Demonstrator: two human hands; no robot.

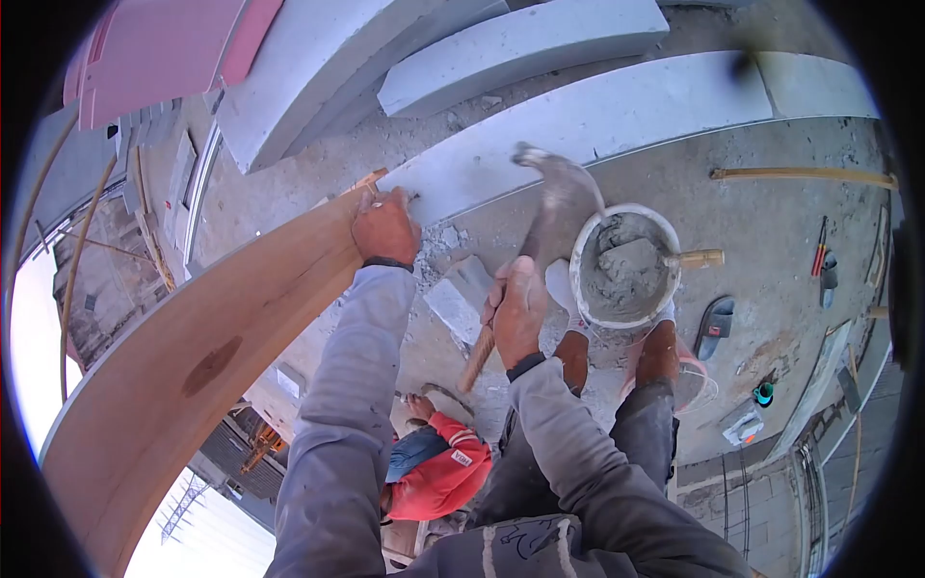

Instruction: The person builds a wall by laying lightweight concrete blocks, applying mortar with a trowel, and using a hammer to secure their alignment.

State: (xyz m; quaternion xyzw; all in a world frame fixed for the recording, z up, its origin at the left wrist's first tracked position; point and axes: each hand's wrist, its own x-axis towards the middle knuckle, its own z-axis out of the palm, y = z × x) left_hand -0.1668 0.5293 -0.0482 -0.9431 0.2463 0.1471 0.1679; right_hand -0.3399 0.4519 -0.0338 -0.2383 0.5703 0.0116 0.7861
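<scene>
Left of your left hand [387,226] the curved board [222,328] runs outward; that hand is clenched at its near end, probably to steady it where it meets the white slab [578,125] ahead. Below and between your hands is a person [438,472] in red. Your right hand [520,303] grips the hammer [551,207] partway along its handle, the head blurred, likely for a controlled swing. Just right of that hand, the bucket [576,265] of mortar [626,270] sits by your feet, seemingly for easy reach.
</scene>
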